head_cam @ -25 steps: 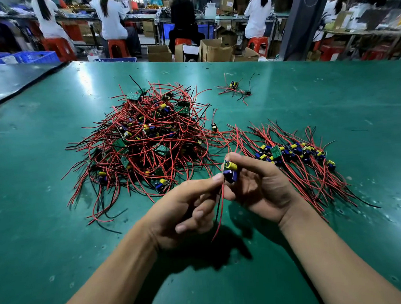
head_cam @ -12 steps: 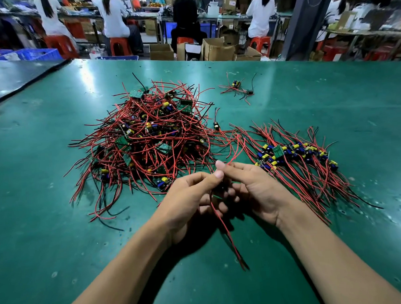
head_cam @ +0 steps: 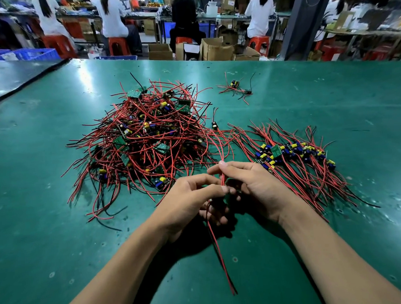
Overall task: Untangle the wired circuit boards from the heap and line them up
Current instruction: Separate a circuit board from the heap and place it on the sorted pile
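The board has dropped out of sight between the palms. Left hand [head_cam: 187, 198] and right hand [head_cam: 254, 186] both pinch its red wires [head_cam: 218, 250], just this side of the heap [head_cam: 148, 135], with the lined-up row [head_cam: 293, 152] to the right. Open cardboard boxes [head_cam: 159, 51] behind - contents unclear.

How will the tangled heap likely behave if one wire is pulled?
Likely floppy: the red leads held by the left hand and right hand droop limply. The heap would probably drag along, its wires interlooped. Small boards suggest little weight.

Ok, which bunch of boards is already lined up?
The right-hand bunch: boards in one row, wires fanned alike. The big heap is tangled; the far cluster is tiny.
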Demonstrator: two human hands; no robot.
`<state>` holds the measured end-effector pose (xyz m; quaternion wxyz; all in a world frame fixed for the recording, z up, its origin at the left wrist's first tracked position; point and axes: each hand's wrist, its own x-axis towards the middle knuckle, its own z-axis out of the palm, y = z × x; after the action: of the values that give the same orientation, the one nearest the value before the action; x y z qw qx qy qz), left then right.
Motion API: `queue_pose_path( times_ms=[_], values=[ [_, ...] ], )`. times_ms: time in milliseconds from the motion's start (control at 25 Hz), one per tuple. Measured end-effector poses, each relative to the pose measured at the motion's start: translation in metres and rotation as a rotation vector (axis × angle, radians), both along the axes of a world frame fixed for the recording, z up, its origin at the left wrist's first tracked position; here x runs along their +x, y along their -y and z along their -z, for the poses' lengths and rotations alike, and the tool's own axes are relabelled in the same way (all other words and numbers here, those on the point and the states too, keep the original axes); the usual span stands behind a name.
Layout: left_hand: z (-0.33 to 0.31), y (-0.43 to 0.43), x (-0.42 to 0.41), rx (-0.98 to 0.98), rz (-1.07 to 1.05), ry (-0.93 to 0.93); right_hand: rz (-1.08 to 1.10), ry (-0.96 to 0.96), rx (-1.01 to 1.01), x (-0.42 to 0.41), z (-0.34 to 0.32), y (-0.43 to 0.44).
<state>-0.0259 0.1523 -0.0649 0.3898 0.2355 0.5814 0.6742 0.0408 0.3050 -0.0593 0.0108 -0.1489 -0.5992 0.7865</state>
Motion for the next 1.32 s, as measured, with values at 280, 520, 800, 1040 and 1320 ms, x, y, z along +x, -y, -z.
queue_pose_path(
  times_ms=[280, 520, 800, 1040, 1320],
  values=[
    [-0.001, -0.002, 0.002, 0.024, -0.037, 0.08, 0.033, -0.015, 0.004, -0.002, 0.002, 0.001],
    [0.001, -0.004, 0.004, 0.035, -0.181, 0.017, -0.069, -0.013, 0.064, 0.002, 0.004, -0.002],
    [-0.002, -0.003, 0.004, -0.037, -0.142, -0.034, 0.11, -0.023, 0.124, -0.002, 0.009, 0.003],
    [-0.006, 0.0, 0.003, -0.06, -0.085, -0.058, 0.33, -0.032, 0.14, -0.007, 0.014, -0.004],
    [-0.007, 0.002, 0.003, -0.111, 0.011, -0.125, 0.649, -0.191, 0.139, -0.014, 0.014, -0.014]
  ],
)
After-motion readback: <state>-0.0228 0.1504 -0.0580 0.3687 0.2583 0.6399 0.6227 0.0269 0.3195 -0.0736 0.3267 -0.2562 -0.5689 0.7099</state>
